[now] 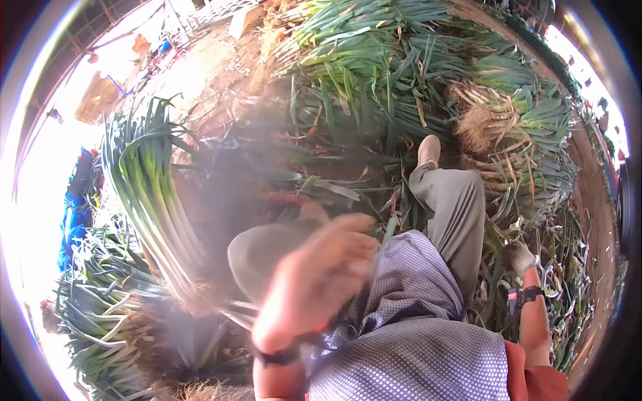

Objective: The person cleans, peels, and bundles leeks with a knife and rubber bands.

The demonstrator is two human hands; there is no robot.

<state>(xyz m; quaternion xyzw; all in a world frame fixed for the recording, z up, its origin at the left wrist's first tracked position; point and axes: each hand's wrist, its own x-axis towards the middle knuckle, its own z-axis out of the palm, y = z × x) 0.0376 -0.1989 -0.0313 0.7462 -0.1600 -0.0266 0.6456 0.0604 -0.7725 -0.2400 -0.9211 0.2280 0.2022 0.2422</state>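
Observation:
My left hand [324, 271] is raised in front of my lap and smeared by motion. Its fingers look stretched toward the right, and I see nothing held in them. To its left, a bunch of leeks [157, 207] leans with its green leaves up and its roots low. My right hand [518, 258], pale as if gloved, is down at my right side among loose leek leaves [558, 267]. Its fingers are too small and partly hidden to show whether they grip anything.
A large heap of leeks [374, 60] lies ahead. Bundled leeks with roots [485, 127] lie at the right, beyond my shoe [429, 150]. More leeks [100, 321] are piled at the lower left. A patterned apron [414, 354] covers my lap. Blue material [75, 214] stands far left.

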